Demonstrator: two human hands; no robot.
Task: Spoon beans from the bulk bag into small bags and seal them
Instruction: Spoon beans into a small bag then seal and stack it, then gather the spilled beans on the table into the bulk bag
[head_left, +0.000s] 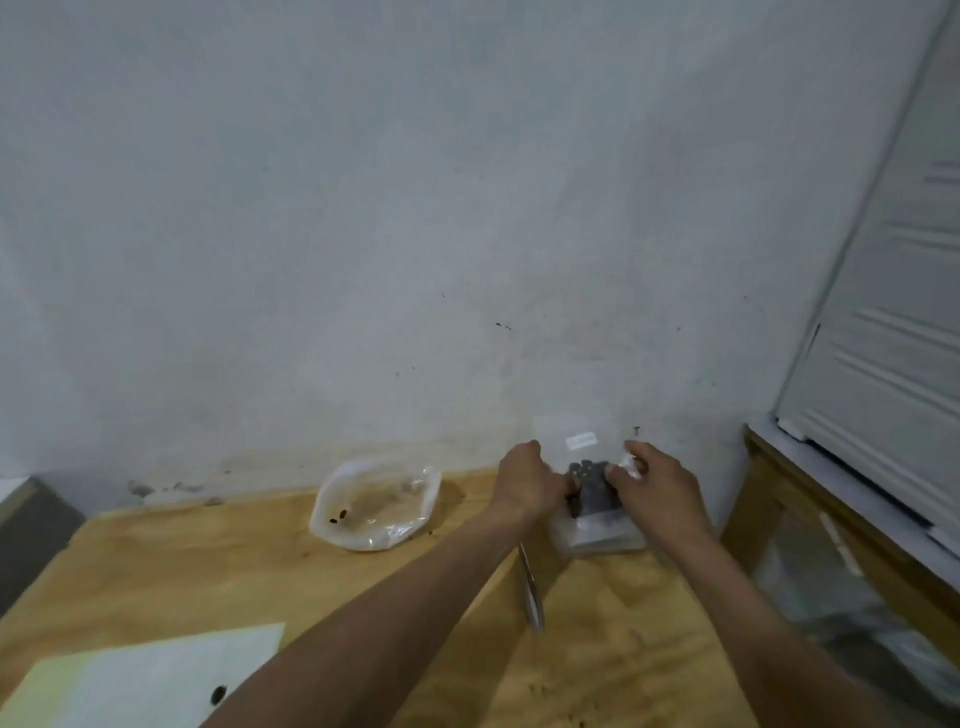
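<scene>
At the far left of the table (156, 561) lies a white sheet (156, 675), with one dark bean (219, 693) on its right part. Beyond it, near the wall (363, 208), sits the bulk bag (375, 503), a clear bag lying open and slumped, almost emptied (I can make out a couple of dark beans inside near its left end).

My left hand (527, 480) is raised above the table's far right part, fingers curled and pinching the left side of the small bag (589, 478). The bag hangs upright between my hands, clear, with a cluster of dark beans in its middle and a pale label near its top. Under my left forearm a spoon (532, 592) rests on the table, its metal blurred.

Below the held bag, a few more clear bags (597, 535) lie stacked flat on the wood.

My right hand (654, 488) pinches the small bag's right side, thumb and fingers closed on the plastic.

Farthest right stands a pale ribbed panel (893, 312) beside a wooden frame (769, 499).
</scene>
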